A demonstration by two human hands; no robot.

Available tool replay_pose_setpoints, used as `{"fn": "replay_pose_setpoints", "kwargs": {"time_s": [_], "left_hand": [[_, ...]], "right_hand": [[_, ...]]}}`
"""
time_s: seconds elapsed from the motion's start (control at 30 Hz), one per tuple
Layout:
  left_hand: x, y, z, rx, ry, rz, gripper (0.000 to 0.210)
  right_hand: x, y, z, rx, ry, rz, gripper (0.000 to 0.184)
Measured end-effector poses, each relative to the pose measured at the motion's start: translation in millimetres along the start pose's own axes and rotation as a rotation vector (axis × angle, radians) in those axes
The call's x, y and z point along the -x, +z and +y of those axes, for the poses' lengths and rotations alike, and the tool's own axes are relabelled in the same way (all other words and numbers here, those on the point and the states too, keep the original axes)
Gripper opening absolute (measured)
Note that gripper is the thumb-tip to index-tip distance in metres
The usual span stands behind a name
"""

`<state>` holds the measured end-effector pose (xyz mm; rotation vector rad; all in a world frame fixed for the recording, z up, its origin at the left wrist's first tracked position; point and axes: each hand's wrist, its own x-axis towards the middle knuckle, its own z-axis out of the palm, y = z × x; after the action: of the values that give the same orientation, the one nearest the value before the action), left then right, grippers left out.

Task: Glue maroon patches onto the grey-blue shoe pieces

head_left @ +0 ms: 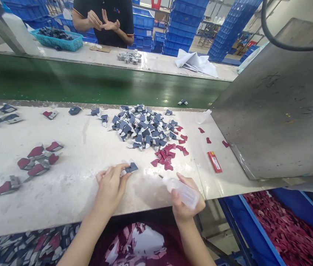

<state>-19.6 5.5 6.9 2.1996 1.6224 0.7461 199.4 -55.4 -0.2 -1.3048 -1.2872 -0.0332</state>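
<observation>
My left hand (112,183) pinches a small navy and grey plastic part (131,168) just above the white worktop, in front of a pile. In my right hand (186,199) is a translucent squeeze bottle (182,191), tilted so that its thin dark nozzle points left toward the navy part. The nozzle and the part are apart. Beyond both hands lies a heap of navy and grey parts (142,127). A loose cluster of flat maroon pieces (167,155) sits at its near right edge. Parts with maroon faces (37,151) lie to the left.
A green conveyor belt (103,83) runs behind the worktop (73,199). A red box (214,162) lies to the right, near a metal panel (278,111). Below it stands a blue crate (256,225) of maroon pieces. Across the belt, a person (103,22) works beside a turquoise basket (59,41).
</observation>
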Motion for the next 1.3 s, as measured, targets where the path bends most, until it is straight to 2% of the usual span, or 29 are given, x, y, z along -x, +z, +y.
{"fn": "replay_pose_setpoints", "kwargs": {"time_s": [0.13,0.3,0.83,1.3], "left_hand": [[3,8.2,12,0.023,-0.010,-0.112,0.016],[2,7.3,11,0.028,0.013,-0.131,0.013],[5,8.5,13,0.029,0.001,-0.126,0.013],[5,9.6,14,0.023,-0.011,-0.120,0.013]], "right_hand": [[-7,25,-19,-0.089,-0.023,-0.067,0.026],[-14,41,-25,-0.044,-0.048,-0.099,0.019],[-14,44,-24,-0.014,-0.030,-0.162,0.010],[-8,42,-21,-0.018,0.003,-0.098,0.012]]}}
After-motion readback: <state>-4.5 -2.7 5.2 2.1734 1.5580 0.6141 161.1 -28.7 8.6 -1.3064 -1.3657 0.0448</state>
